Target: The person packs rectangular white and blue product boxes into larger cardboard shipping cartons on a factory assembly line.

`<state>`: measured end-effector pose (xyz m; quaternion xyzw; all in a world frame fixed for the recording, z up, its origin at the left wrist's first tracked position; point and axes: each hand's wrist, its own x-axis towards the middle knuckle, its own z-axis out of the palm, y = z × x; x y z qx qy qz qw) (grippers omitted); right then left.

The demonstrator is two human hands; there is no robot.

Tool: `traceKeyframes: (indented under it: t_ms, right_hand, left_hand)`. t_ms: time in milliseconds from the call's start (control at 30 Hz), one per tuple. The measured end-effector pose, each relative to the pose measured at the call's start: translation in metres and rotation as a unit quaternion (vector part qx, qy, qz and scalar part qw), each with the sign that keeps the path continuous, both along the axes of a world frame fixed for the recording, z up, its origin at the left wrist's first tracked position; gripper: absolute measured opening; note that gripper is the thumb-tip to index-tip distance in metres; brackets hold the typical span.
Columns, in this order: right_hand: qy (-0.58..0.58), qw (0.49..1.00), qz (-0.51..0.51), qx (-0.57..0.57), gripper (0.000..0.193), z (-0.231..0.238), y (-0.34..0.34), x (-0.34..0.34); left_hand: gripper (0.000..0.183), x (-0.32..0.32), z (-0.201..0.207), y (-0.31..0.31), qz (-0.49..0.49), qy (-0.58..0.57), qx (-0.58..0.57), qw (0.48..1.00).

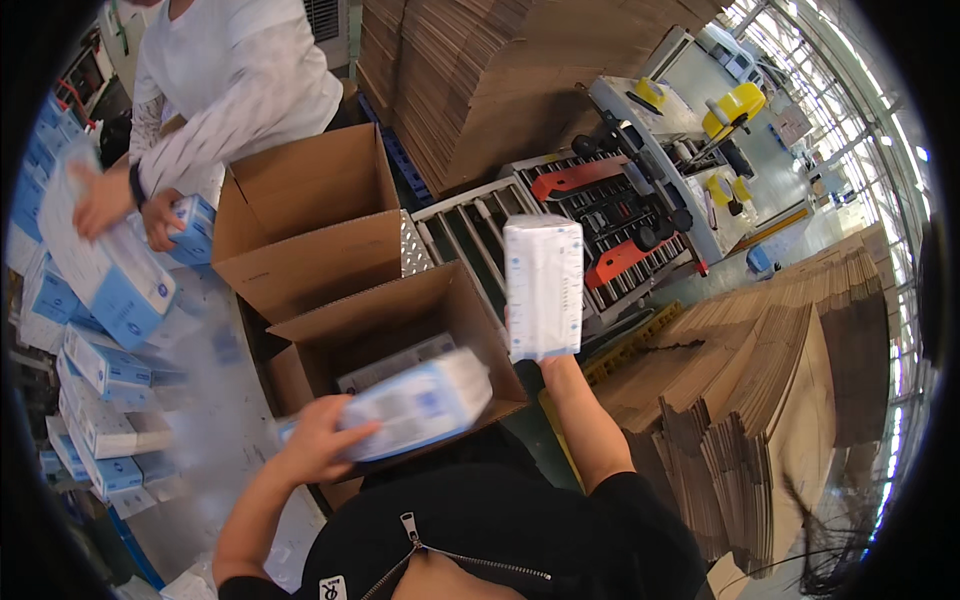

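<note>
My left hand [318, 442] is closed round the end of a blue-and-white pack [422, 402], blurred by motion, over the near edge of an open cardboard box [470, 300]. To the right of that box, my right hand [560, 364] holds up a second white pack [545, 285] with blue marks; most of its fingers are hidden behind the pack. Inside the box lies another white-and-grey pack [400, 362], partly covered by the one in my left hand.
A second open carton [310, 190] stands beyond the first. A co-worker [235, 80] at far left handles blue-and-white packs above a heap of packs [105, 400] on a pale table [225, 400]. Flattened cartons [760, 400] stack at right; a roller conveyor [480, 225] holds a taping machine [640, 200].
</note>
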<state>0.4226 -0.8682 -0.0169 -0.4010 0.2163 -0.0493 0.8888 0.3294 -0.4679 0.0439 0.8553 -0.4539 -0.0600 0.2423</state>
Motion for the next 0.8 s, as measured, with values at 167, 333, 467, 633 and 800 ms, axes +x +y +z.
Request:
traceKeyframes:
  t_ms: [167,333,467,633,800]
  right_hand:
    - [-0.039,0.975,0.215,-0.036,0.055,0.073,0.001,-0.021]
    - [-0.368,0.521,0.328,-0.696,0.059,0.121,0.088,-0.011]
    - [-0.398,0.206,0.399,-0.800,0.071,-0.013,0.141,0.021]
    - [-0.310,0.157,0.564,-0.749,0.069,-0.135,0.182,0.025]
    - [-0.235,0.147,0.669,-0.690,0.083,-0.176,0.168,0.047]
  left_hand:
    - [0.066,0.048,-0.119,-0.083,0.043,0.418,0.199,0.885]
    - [0.065,0.071,-0.210,-0.073,0.179,0.459,0.260,0.831]
    - [0.067,0.068,-0.213,-0.073,0.179,0.506,0.268,0.800]
    - [0.051,-0.020,-0.148,-0.061,0.274,0.354,-0.146,0.882]
    - [0.039,-0.164,-0.084,0.023,0.631,0.025,-0.106,0.768]
